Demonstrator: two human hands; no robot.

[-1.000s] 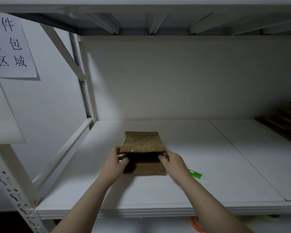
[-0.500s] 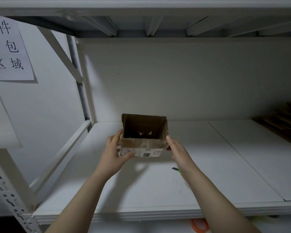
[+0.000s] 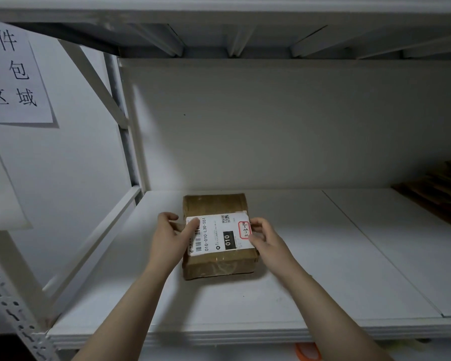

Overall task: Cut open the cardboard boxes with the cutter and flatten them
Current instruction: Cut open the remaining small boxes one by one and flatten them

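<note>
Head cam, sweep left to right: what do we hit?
In order: white paper sign with black characters → left hand → brown cardboard box with a white shipping label → right hand → dark brown stack of flat cardboard sheets at the right edge.

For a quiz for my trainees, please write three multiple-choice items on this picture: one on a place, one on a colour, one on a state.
1. Where is the box?
A. on the floor
B. on the white shelf
C. on a chair

2. What colour is the frame round the handwritten number on the label?
A. blue
B. green
C. red

3. How is the box?
A. whole, label up
B. flattened
C. cut in two

Answers:
1 B: the box stands on the shelf board.
2 C: the frame is drawn in red.
3 A: the left hand and right hand hold its sides, and it keeps its full shape.
</note>
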